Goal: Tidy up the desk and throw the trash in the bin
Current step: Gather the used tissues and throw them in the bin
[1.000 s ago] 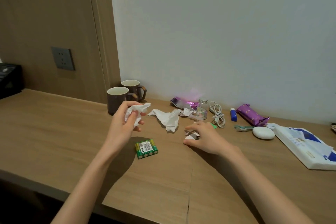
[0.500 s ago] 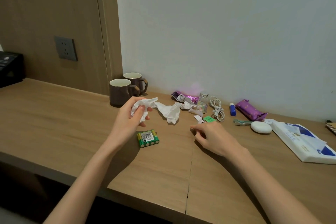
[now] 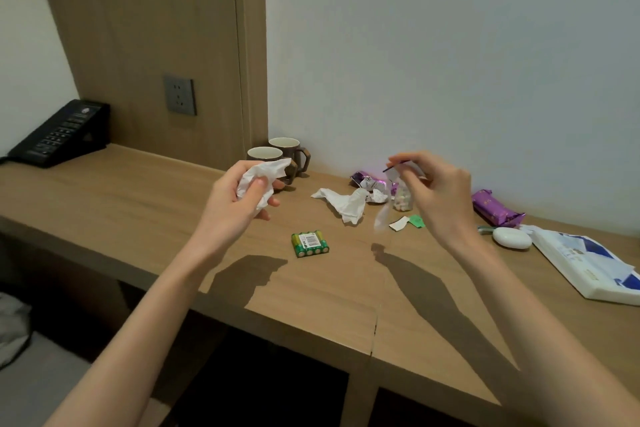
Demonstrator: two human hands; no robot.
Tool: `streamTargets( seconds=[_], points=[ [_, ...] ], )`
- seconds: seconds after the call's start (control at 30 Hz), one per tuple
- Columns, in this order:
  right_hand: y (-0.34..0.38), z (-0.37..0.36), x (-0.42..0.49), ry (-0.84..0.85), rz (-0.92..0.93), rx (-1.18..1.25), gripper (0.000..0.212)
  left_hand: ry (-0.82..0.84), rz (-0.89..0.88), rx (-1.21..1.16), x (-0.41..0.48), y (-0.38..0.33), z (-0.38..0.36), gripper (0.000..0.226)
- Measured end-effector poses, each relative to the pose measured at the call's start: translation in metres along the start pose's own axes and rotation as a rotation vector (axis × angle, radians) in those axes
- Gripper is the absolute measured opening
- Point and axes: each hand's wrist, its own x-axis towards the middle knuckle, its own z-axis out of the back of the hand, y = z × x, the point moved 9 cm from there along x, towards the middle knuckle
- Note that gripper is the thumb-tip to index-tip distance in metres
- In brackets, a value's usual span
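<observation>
My left hand (image 3: 239,204) is raised above the wooden desk (image 3: 138,211) and closed around a crumpled white tissue (image 3: 263,177). My right hand (image 3: 436,198) is lifted over the clutter and pinches a small scrap of paper (image 3: 398,170) between fingertips; a blurred white scrap (image 3: 381,218) hangs below it. A second crumpled tissue (image 3: 343,204) lies on the desk between the hands. Small white and green scraps (image 3: 408,222) lie under my right hand. No bin is in view.
A green battery pack (image 3: 309,244) lies near the front. Two brown mugs (image 3: 280,156) stand at the wall. Purple wrappers (image 3: 497,210), a small jar (image 3: 401,199), a white case (image 3: 512,238) and a white-blue packet (image 3: 595,263) are on the right. A black phone (image 3: 59,133) sits far left.
My right hand rose from the desk surface with a paper scrap pinched in it. The left hand stayed shut on the tissue. The camera view shifted left and back.
</observation>
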Motion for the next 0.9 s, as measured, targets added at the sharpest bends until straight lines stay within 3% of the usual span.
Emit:
streamTargets(
  seconds=[0.13,0.43,0.63,0.9],
  points=[
    [0.046,0.008,0.006,-0.025,0.022,0.262,0.013,-0.037,-0.015,-0.006,-0.019,-0.022,0.027,0.022],
    [0.127,-0.055,-0.057,0.346,-0.143,0.686,0.016,-0.069,0.028,0.011,-0.096,-0.026,0.088,0.024],
    [0.155,-0.134,-0.127,0.641,-0.211,0.665,0.017,-0.075,0.135,0.111,-0.157,0.010,0.133,0.019],
    [0.119,-0.238,-0.238,0.928,-0.305,0.469,0.018,0.099,0.547,0.136,-0.238,0.164,0.147,0.022]
  ],
)
